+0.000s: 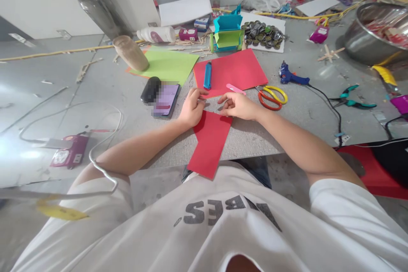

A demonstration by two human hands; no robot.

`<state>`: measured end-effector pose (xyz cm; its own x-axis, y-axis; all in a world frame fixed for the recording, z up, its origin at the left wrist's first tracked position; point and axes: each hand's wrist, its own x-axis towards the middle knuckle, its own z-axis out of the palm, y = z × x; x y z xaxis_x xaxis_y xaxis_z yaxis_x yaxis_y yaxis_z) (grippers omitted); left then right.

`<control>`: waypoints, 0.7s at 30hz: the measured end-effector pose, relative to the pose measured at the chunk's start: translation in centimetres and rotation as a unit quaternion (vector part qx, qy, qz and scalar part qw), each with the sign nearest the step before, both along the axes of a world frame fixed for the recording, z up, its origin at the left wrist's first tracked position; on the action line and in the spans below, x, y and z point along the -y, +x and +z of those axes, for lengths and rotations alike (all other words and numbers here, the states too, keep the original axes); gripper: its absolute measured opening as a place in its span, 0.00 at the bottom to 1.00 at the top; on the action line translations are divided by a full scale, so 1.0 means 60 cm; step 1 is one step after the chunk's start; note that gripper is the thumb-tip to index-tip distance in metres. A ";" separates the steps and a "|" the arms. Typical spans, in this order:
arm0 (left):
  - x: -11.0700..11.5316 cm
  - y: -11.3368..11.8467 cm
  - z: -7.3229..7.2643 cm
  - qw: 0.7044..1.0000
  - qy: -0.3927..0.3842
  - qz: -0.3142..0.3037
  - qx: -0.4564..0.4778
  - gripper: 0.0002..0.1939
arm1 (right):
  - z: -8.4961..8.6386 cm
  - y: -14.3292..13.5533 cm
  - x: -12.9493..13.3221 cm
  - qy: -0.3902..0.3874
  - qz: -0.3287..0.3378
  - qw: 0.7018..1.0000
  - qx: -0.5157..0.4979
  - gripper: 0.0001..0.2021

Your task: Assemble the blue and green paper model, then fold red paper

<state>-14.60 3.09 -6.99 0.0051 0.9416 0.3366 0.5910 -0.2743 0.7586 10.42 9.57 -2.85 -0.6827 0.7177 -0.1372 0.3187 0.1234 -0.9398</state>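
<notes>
A cut piece of red paper (pixel 211 142) lies at the near edge of the table, its lower end jutting out past the edge toward my shirt. My left hand (pixel 192 108) has its fingers curled at the paper's upper left corner. At the upper right corner, my right hand (pixel 238 105) grips the paper with bent fingers. Just beyond my hands are larger red sheets (pixel 236 70), with a blue utility knife (pixel 208 75) and a pink slim tool (pixel 236 89) on them. Red-and-yellow-handled scissors (pixel 272 97) rest right of my right hand.
A phone (pixel 166 100) and a black rounded object (pixel 150 90) lie left. Behind stand a tan jar (pixel 131 53), green paper (pixel 172 63), a teal-and-green paper construction (pixel 228 34) and bottle caps (pixel 264 35). Rightward are a glue gun (pixel 293 75), pliers (pixel 352 98) and a metal bowl (pixel 363 38).
</notes>
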 end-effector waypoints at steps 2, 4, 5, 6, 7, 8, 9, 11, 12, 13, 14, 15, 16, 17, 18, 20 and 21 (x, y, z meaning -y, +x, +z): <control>0.000 0.001 0.000 1.000 0.000 0.001 0.009 0.18 | 0.011 0.000 0.010 0.006 0.022 0.998 0.053 0.20; 0.000 0.002 0.001 1.000 0.001 -0.002 0.013 0.18 | 0.025 -0.003 0.024 0.029 0.033 0.993 0.106 0.22; -0.001 0.002 0.002 1.000 0.000 -0.003 0.015 0.18 | 0.031 -0.005 0.031 0.050 0.039 0.989 0.133 0.22; -0.001 0.002 0.003 1.000 -0.002 -0.003 0.018 0.18 | 0.037 -0.008 0.039 0.076 0.047 0.983 0.160 0.20; -0.001 0.003 0.004 1.000 -0.005 -0.004 0.021 0.17 | 0.042 -0.012 0.047 0.103 0.058 0.976 0.184 0.19; -0.002 0.003 0.005 1.000 -0.010 -0.004 0.024 0.17 | 0.046 -0.015 0.054 0.127 0.068 0.968 0.203 0.19; -0.002 0.003 0.007 1.000 -0.016 -0.004 0.026 0.16 | 0.047 -0.018 0.060 0.149 0.076 0.962 0.217 0.20; -0.003 0.003 0.010 0.999 -0.027 -0.003 0.029 0.16 | 0.044 -0.022 0.070 0.179 0.085 0.953 0.230 0.23; -0.003 0.003 0.011 0.999 -0.030 -0.002 0.031 0.15 | 0.040 -0.024 0.072 0.189 0.088 0.950 0.231 0.25; -0.003 0.003 0.011 0.999 -0.032 0.000 0.033 0.15 | 0.035 -0.025 0.074 0.200 0.091 0.948 0.230 0.26; -0.004 0.003 0.012 0.999 -0.032 0.001 0.037 0.15 | 0.029 -0.025 0.076 0.211 0.095 0.946 0.225 0.28; -0.004 0.003 0.011 0.999 -0.030 0.001 0.041 0.15 | 0.023 -0.026 0.076 0.224 0.098 0.945 0.218 0.31; -0.005 0.002 0.011 0.999 -0.028 0.001 0.046 0.15 | 0.017 -0.027 0.077 0.238 0.103 0.943 0.210 0.36; -0.006 0.002 0.009 0.998 -0.027 -0.001 0.051 0.15 | 0.012 -0.027 0.077 0.251 0.110 0.940 0.203 0.41; -0.007 0.002 0.008 0.998 -0.027 -0.003 0.055 0.15 | 0.007 -0.029 0.077 0.262 0.118 0.937 0.199 0.46; -0.010 0.001 0.005 0.998 -0.026 -0.005 0.062 0.16 | 0.002 -0.031 0.075 0.273 0.135 0.931 0.199 0.52; -0.011 0.000 0.004 0.998 -0.025 -0.005 0.065 0.16 | 0.001 -0.032 0.074 0.275 0.143 0.929 0.203 0.53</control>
<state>-14.60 3.76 -6.77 -0.0254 0.9575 0.2874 0.4836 -0.2398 0.8418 8.50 5.10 -2.79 -0.8282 0.5530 -0.0907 0.5131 0.6834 -0.5193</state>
